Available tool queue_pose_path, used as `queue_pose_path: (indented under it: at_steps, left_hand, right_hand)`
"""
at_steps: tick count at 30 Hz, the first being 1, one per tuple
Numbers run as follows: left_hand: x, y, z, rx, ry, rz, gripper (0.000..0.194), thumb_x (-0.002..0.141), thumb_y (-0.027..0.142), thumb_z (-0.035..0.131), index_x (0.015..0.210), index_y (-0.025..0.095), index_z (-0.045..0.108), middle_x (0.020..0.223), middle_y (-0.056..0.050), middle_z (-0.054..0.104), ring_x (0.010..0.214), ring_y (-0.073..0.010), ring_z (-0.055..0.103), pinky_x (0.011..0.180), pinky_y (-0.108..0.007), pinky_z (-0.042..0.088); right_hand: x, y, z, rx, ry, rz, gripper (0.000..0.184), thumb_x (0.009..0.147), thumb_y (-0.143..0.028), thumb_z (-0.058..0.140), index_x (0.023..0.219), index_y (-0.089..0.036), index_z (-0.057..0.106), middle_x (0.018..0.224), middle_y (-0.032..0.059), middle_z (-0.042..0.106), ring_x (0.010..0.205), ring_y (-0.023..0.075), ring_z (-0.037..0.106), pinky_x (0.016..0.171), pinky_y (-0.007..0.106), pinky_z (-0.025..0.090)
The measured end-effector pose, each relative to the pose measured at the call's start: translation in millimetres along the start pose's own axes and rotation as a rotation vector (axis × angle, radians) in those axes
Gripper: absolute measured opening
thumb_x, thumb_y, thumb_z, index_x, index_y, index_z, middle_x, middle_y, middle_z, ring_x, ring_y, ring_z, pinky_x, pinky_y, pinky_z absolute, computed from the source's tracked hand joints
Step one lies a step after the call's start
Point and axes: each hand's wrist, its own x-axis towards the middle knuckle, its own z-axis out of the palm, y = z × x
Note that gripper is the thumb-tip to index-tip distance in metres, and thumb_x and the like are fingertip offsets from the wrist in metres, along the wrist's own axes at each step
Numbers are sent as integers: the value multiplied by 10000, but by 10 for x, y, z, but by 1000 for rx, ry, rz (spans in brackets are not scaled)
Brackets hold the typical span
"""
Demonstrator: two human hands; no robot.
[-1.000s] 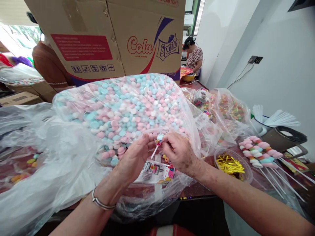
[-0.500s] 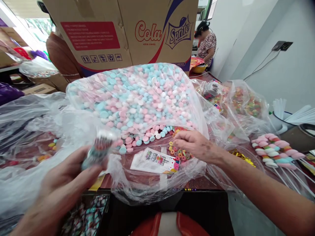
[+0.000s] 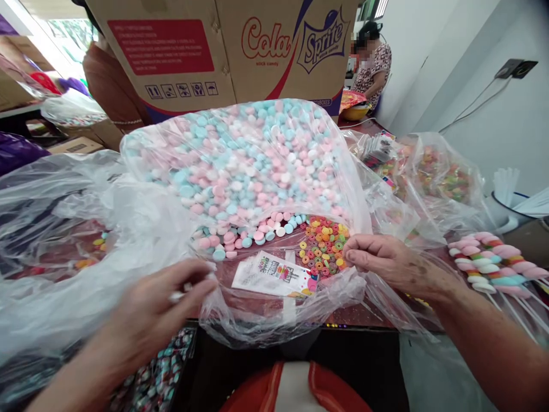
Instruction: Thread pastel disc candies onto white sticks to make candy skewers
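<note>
My left hand (image 3: pixel 165 297) is slightly blurred, its thumb and curled fingers apart, over the left edge of the clear plastic bag (image 3: pixel 240 320). A small pale spot shows among its fingers; I cannot make out what it is. My right hand (image 3: pixel 386 264) has thumb and index finger pinched together at the right edge of a heap of colourful ring candies (image 3: pixel 323 243); anything between the fingertips is hidden. Between the hands lies a stack of printed cards (image 3: pixel 274 276). Behind them, pink, blue and white round candies (image 3: pixel 257 166) fill the bag.
A cardboard carton (image 3: pixel 283 68) stands behind the bag. Twisted marshmallow sticks (image 3: pixel 493 263) lie at right, near a pot of white sticks (image 3: pixel 514 197). Below the table edge at left, a box holds wrapped candies (image 3: pixel 160 363). A co-worker (image 3: pixel 373 63) is at the back right.
The small wrapped packet that was in my left hand is gone from it. My right hand has moved right, uncovering more ring candies. The view has shifted slightly.
</note>
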Motion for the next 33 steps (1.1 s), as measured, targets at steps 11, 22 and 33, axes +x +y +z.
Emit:
queue_pose_path:
  at_steps: [11,22,33]
  left_hand:
    - [568,-143,1358,505,-437,303,107,902,219,578,824,165,629,846,-90,656,816,-256,589,781,-375,425]
    - [689,53,1108,248,-354,251,342,986,328,373,706,200,520,725,-14,569,704,-182,529,658,-298,408]
    - [628,284,1159,27,-295,273,88,862,279,595,872,200,634,884,-47,695,883,-219,608,804,-335,463]
  right_hand:
    - [-149,130,122,-76,-53,-29,269,957,-373,457,798,-198,586,713,-18,538,665,132,478,606,248,350]
    - [158,150,502,292,101,51,253,820,-355,639,996,-178,594,862,9,640,714,141,586,614,244,453]
    - [265,122,642,99,214,-112,106,869,-258,541,851,-204,630,740,-27,583,687,134,542,626,243,433]
